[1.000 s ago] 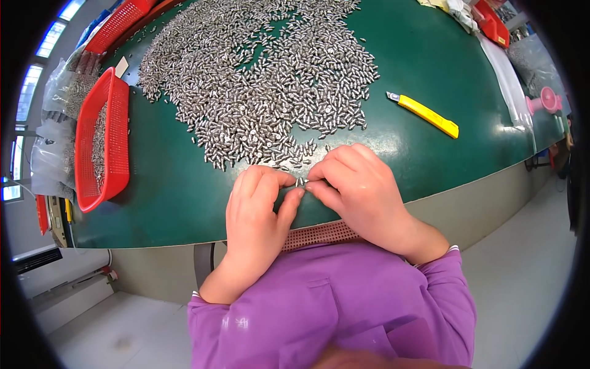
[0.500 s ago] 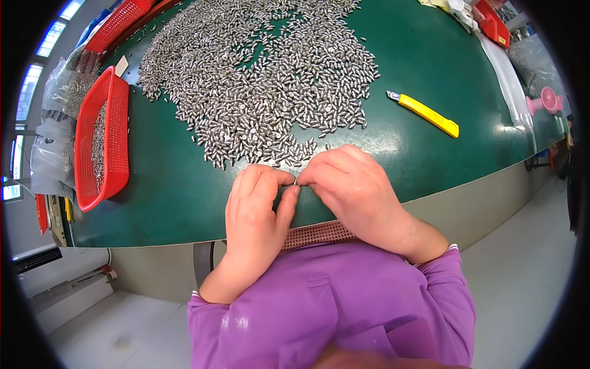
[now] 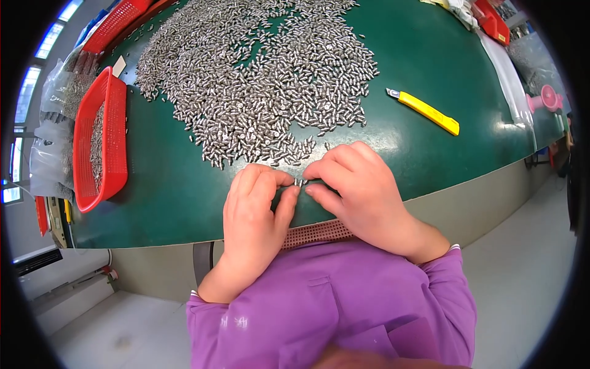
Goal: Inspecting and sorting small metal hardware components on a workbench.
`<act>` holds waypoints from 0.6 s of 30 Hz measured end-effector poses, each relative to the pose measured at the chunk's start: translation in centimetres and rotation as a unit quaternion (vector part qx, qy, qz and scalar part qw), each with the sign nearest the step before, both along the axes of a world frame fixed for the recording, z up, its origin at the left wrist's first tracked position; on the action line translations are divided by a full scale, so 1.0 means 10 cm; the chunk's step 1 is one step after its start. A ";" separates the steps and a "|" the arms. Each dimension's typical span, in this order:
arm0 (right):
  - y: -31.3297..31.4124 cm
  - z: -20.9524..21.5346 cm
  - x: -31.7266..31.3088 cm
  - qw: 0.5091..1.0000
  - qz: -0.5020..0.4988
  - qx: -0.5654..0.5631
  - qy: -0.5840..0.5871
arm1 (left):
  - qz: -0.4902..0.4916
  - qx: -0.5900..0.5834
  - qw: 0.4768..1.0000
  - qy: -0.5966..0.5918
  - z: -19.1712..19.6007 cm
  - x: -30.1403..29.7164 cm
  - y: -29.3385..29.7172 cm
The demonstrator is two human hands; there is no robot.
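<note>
Over the near edge of the table, my left hand (image 3: 251, 200) pinches a small pointed metal part (image 3: 298, 182) between thumb and forefinger. My right hand (image 3: 362, 194) is just to its right, thumb and forefinger apart, their tips beside the part's right end; whether they touch it I cannot tell. Just beyond both hands spreads a large heap of similar silvery metal parts (image 3: 258, 98), and a single loose metal part (image 3: 327, 146) lies near my right forefinger.
A red perforated basket (image 3: 117, 163) holding metal parts stands on the left, with clear plastic bags (image 3: 52, 147) beyond it. To the right lies a yellow utility knife (image 3: 427, 112), blade tip showing. A pink object (image 3: 546, 99) and a red bin (image 3: 493, 23) sit along the far right of the green table (image 3: 424, 52).
My right thumb and forefinger have parted from their pinch, showing more of the small metal part. My left hand keeps its pinch in nearly the same place.
</note>
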State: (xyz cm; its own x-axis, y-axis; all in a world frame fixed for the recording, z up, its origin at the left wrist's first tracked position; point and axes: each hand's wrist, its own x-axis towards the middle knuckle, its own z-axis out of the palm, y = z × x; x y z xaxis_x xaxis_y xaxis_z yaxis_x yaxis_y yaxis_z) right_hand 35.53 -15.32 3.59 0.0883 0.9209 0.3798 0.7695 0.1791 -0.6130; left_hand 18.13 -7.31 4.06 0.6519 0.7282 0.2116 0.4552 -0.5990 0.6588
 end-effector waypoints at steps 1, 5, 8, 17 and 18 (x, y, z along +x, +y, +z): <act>0.01 -0.01 0.00 1.000 0.006 0.004 -0.011 | 0.000 -0.002 1.000 0.002 0.00 0.00 0.00; 0.02 -0.02 -0.01 1.000 0.016 0.004 -0.008 | -0.003 0.004 1.000 -0.006 -0.01 0.00 0.01; 0.01 -0.02 0.00 1.000 0.024 0.005 -0.001 | -0.003 0.002 1.000 -0.008 -0.01 -0.01 0.00; -0.01 -0.08 -0.02 0.998 0.026 0.024 0.050 | -0.008 -0.003 1.000 -0.005 0.01 0.00 0.00; -0.01 -0.05 -0.02 0.998 0.024 0.010 0.052 | -0.003 -0.007 1.000 -0.006 0.01 0.01 0.00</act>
State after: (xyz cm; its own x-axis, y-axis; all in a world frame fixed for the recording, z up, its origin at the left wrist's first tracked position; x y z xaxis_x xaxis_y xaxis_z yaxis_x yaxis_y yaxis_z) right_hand 35.32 -15.46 3.13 0.0842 0.9170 0.3899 0.6923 0.2276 -0.6847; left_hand 18.20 -7.29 4.13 0.6539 0.7272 0.2089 0.4441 -0.5924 0.6722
